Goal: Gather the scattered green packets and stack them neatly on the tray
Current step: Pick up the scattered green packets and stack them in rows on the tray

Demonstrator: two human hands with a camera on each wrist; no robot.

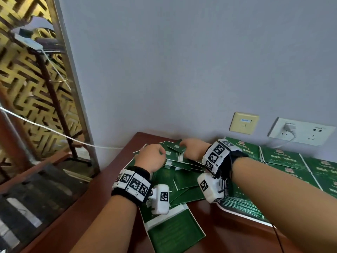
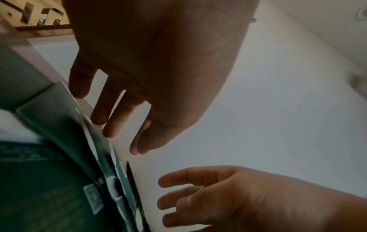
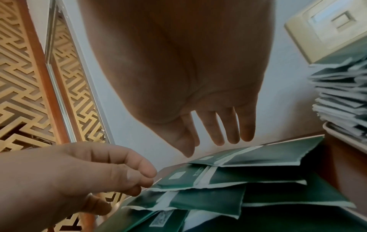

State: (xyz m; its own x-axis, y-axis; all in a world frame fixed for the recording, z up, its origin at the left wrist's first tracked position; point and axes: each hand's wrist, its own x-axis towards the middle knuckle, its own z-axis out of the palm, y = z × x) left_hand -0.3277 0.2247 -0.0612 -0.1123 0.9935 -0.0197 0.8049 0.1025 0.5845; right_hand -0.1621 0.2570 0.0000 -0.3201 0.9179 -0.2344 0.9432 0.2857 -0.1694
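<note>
Several green packets (image 1: 184,178) lie in a loose, overlapping pile at the far left corner of the brown table (image 1: 113,181). Both hands hover over the far end of this pile. My left hand (image 1: 162,154) has relaxed fingers (image 2: 103,116) whose tips touch a packet's edge (image 3: 174,180) without holding anything. My right hand (image 1: 183,145) hangs with straight fingers (image 3: 230,130) just above the top packets (image 3: 258,153). To the right, a white tray (image 1: 235,212) carries neat stacks of green packets (image 1: 284,157). The stack's side (image 3: 341,97) shows in the right wrist view.
One large green packet (image 1: 173,230) lies near the table's front edge. The wall (image 1: 182,70) stands right behind the pile, with a beige outlet (image 1: 244,123) and a white socket (image 1: 300,131) holding a plug. A metal-framed glass panel (image 1: 73,88) borders the table's left.
</note>
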